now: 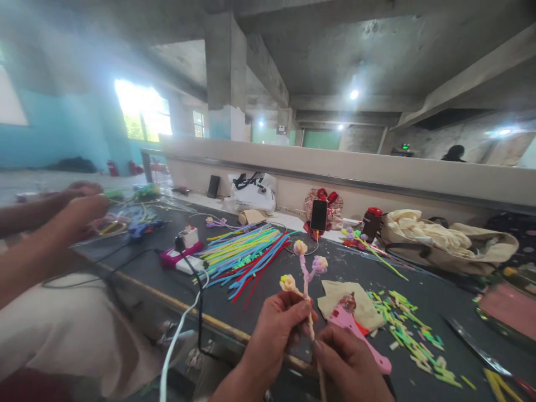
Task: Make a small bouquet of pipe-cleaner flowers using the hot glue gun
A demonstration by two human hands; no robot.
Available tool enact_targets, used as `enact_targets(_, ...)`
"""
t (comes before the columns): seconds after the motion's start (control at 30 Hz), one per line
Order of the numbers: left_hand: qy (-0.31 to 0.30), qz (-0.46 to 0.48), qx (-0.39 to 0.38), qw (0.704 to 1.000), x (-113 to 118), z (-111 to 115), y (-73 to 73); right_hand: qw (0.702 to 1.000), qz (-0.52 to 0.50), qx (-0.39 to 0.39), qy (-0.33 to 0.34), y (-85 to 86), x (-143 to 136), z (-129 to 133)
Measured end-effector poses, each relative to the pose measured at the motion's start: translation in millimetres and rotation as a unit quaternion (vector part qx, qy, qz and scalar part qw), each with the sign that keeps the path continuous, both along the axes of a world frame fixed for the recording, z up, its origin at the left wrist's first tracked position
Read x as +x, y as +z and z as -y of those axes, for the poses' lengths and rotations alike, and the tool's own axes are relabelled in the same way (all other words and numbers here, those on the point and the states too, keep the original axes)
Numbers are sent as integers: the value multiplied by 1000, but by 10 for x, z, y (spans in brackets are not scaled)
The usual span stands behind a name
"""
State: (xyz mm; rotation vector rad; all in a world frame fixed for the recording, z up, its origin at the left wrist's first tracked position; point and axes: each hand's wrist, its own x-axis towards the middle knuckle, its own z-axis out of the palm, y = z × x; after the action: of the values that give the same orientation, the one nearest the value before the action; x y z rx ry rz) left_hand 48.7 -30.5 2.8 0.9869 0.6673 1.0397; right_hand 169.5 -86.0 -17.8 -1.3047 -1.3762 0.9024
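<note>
A pipe-cleaner flower stem [305, 276] with three fuzzy blossoms, cream and lilac, stands upright in front of me. My left hand [278, 329] pinches it just below where the branches meet. Lower down, my right hand [349, 363] has its fingers closed on the pale stem, which hangs past the table edge. Right behind my right hand lies a pink glue gun [362, 338], its nozzle resting on a beige cloth [333, 293]. Cut pipe-cleaner bits [408, 329] are scattered to the right of it.
Coloured pipe cleaners [247, 257] lie in a pile ahead, beside a power strip [188, 259] with cables. A phone [319, 215], a dark bottle [371, 223] and a canvas bag [450, 245] stand farther back. Scissors [477, 346] lie right. A co-worker's hands [86, 206] are at left.
</note>
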Motion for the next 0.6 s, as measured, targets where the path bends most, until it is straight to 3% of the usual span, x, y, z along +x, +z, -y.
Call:
enact_targets(0.23,-16,-13,-9,1000,28,-87,-11,998,32,-49,37,-24,-20,-10)
enact_targets(0.6,33,12,-33,999,94,-183,-9,998,-58,-11,-18,-118,-124,-25)
